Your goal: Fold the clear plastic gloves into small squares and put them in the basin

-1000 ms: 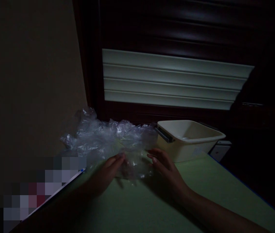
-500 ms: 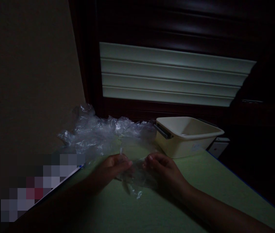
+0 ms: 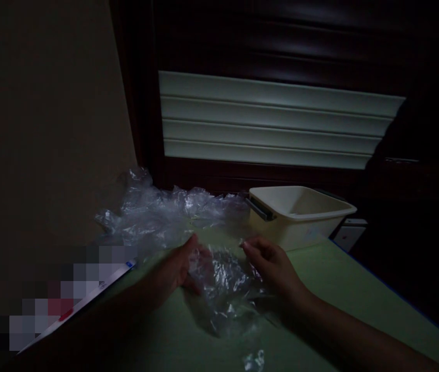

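I see clear film (image 3: 227,274) over the green worktop (image 3: 320,305) between the left hand (image 3: 175,268), grip apart, and the right hand (image 3: 275,263), pinched on a bit that, I judge, a hard tug could tear.

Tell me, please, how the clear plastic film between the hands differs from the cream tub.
The film is transparent; the tub is opaque. The film is crumpled; the tub is boxy. The tub has a dark handle; the film shows none. Both are over the green surface.

left hand (image 3: 176,268): thumb raised | right hand (image 3: 271,258): fingers (image 3: 251,247) pinched
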Demonstrator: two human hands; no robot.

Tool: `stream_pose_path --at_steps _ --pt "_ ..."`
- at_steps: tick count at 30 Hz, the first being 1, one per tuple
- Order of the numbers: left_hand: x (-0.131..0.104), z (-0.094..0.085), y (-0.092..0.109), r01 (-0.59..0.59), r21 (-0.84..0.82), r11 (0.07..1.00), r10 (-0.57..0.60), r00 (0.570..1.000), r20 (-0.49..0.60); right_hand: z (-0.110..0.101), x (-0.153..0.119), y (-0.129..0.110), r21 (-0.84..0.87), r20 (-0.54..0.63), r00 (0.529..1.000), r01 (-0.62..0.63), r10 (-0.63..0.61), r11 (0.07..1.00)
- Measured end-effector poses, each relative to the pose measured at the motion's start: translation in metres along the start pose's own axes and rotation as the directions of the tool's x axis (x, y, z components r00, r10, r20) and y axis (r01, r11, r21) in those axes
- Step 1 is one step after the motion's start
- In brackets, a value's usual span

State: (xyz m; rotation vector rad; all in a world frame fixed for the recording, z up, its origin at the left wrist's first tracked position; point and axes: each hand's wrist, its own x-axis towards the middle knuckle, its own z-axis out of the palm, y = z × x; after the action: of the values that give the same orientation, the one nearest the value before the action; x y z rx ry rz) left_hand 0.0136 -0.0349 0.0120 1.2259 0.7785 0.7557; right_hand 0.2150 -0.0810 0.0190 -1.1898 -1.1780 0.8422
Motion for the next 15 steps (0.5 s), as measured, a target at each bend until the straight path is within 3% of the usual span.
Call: stream_pose_path --at_steps 7,15 --pt "-0.001 -0.001 -0.006 -0.086 0.113 0.990 0.086 0.996 0.006 0.000 -0.002 -0.002 -0.032 0.012 1.000 0.027 -0.027 0.999" --pt "0.002 -0.004 0.002 -0.098 0.049 0.994 0.100 0.993 -0.059 -0.009 0.003 -0.007 -0.004 -0.080 0.993 0.083 -0.083 0.997"
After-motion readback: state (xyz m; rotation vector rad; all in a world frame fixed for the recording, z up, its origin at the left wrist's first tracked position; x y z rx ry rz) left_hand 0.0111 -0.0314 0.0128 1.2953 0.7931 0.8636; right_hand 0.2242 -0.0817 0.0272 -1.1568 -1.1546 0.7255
